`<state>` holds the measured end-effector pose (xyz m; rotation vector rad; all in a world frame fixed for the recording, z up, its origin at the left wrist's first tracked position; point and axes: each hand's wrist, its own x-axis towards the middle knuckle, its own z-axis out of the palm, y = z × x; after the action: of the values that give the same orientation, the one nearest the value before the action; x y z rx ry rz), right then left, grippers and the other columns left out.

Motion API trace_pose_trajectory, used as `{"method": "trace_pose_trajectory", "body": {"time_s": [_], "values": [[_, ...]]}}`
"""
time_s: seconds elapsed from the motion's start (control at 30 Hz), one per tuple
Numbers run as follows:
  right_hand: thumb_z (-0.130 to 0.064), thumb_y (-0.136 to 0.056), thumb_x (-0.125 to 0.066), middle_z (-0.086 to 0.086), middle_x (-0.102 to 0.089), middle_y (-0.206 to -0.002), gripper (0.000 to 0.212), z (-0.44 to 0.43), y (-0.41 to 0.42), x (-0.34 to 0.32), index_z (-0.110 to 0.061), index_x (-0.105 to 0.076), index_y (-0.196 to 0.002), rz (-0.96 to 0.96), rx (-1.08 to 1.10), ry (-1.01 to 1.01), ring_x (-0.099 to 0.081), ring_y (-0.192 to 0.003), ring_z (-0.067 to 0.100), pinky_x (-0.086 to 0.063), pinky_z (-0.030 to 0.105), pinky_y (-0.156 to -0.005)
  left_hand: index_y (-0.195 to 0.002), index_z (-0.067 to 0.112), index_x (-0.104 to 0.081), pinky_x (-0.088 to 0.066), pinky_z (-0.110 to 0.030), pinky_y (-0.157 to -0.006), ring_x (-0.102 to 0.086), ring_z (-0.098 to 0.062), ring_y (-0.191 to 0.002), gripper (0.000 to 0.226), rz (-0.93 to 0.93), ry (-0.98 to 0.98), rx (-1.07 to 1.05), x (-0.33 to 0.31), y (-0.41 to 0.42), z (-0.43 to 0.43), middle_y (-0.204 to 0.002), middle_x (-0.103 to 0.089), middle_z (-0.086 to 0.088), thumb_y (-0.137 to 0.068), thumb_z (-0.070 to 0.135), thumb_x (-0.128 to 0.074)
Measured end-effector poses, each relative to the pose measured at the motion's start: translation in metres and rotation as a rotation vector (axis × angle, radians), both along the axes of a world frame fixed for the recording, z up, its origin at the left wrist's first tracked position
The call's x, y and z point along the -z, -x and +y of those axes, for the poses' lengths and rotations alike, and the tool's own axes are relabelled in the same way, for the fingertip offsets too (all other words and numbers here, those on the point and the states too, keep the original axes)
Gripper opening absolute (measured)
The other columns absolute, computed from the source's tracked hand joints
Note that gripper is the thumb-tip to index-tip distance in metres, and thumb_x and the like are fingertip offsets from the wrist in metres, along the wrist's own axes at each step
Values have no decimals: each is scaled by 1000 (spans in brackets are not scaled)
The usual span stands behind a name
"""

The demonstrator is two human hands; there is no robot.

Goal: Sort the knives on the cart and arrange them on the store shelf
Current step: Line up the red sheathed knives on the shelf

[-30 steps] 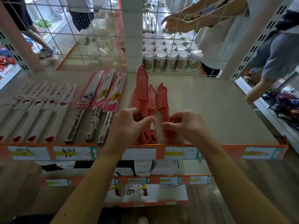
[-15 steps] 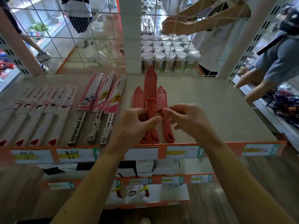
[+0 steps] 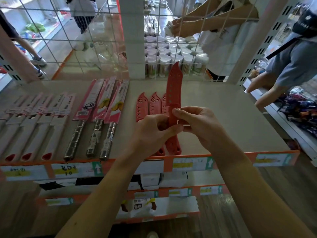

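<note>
Two hands meet above the front of the shelf [image 3: 223, 117] and share one red knife [image 3: 173, 86]. The left hand [image 3: 152, 133] curls thumb and fingers round the knife's middle. The right hand [image 3: 199, 127] pinches it just above, thumb laid where sheath meets handle. The knife is matt moulded plastic, its pointed sheath pierced by a row of small holes. It is held off the shelf, tip aimed away at the wire grid [image 3: 77, 62]. Below the hands a red handle end with oval holes shows; which knife it belongs to I cannot tell.

An orange strip [image 3: 167, 165] runs along the shelf's front edge. It carries white labels with yellow bars and green tags with white up-arrows. One label [image 3: 68, 170] bears handwriting and a "10". On a lower shelf sit white boxes [image 3: 151, 179].

Three other red knives [image 3: 142, 107] lie flat side by side, sheaths cut with curved slots, the third mostly hidden behind the held one. To their left lie three steel-handled knives [image 3: 98, 131], ribbed and shiny, with blades in glossy pink sleeves printed with yellow fruit. Further left is a row of white card packs [image 3: 39, 129] with red ends showing.

Behind the grid stand clear tubs [image 3: 171, 55] with heart-shaped white lids, packed with thin wooden sticks. Beyond them another person's arms [image 3: 205, 23] reach across.
</note>
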<state>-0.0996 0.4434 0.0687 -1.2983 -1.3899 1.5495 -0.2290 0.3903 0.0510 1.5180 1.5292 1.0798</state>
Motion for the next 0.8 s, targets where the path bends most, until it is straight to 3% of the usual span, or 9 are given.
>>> {"method": "trace_pose_trajectory", "body": {"time_s": [0.1, 0.17, 0.27, 0.37, 0.4, 0.5, 0.57, 0.67, 0.8], "values": [[-17, -81, -69, 2, -65, -73, 4, 6, -7, -4, -14, -68, -79, -45, 48, -21, -57, -63, 8, -49, 15, -54, -103, 19, -64, -48, -5, -61, -59, 8, -68, 31, 145, -86, -34, -3, 3, -2, -79, -58, 22, -77, 36, -65], [-18, -80, -69, 3, -65, -73, 6, 11, -12, -4, -13, -68, -78, -111, 63, -34, -56, -61, 7, -46, 11, -47, -106, 20, -63, -44, -1, -59, -57, 11, -68, 36, 224, -137, -72, -3, 8, -5, -81, -58, 21, -76, 40, -64], [-21, -80, -71, -1, -65, -68, 10, 14, -18, -1, -15, -66, -73, -208, 69, -36, -56, -59, 7, -46, 10, -47, -108, 18, -64, -50, -8, -64, -61, 6, -74, 43, 318, -188, -99, 1, 16, -8, -92, -65, 11, -74, 45, -63], [-21, -80, -70, -3, -67, -69, 11, 15, -21, 5, -17, -66, -71, -238, 66, -14, -58, -61, 7, -47, 13, -51, -108, 15, -64, -46, -2, -68, -53, 11, -77, 43, 400, -256, -155, 5, 24, -17, -93, -61, 11, -78, 47, -59], [-21, -80, -70, -3, -67, -69, 10, 15, -21, 6, -17, -66, -71, -238, 68, -8, -59, -62, 8, -47, 14, -53, -108, 14, -64, -43, -2, -73, -55, 7, -81, 47, 449, -280, -185, 8, 27, -21, -95, -63, 8, -80, 51, -55], [-20, -79, -71, -3, -68, -69, 10, 16, -20, 12, -17, -67, -71, -246, 69, 1, -59, -61, 8, -47, 14, -52, -112, 10, -63, -43, -22, -84, -62, -20, -98, 50, 683, -305, -283, 23, 36, -32, -105, -68, -6, -86, 49, -44], [-21, -77, -73, -3, -68, -68, 9, 17, -18, 16, -17, -68, -71, -259, 76, -4, -60, -61, 8, -49, 17, -54, -114, 7, -62, -45, -26, -82, -63, -25, -101, 49, 813, -278, -295, 30, 37, -37, -108, -68, -9, -88, 44, -42], [-22, -75, -75, -4, -67, -66, 10, 18, -17, 21, -18, -68, -70, -283, 84, -24, -59, -59, 8, -50, 20, -58, -115, 7, -63, -52, -32, -80, -63, -24, -104, 50, 865, -219, -270, 31, 36, -35, -111, -68, -9, -91, 42, -37], [-22, -76, -74, -4, -66, -67, 9, 19, -18, 22, -18, -68, -71, -277, 83, -23, -57, -58, 7, -50, 18, -56, -101, 9, -70, -55, -28, -61, -70, -19, -85, 45, 958, -192, -290, 30, 32, -34, -98, -73, -5, -90, 40, -39]]}}
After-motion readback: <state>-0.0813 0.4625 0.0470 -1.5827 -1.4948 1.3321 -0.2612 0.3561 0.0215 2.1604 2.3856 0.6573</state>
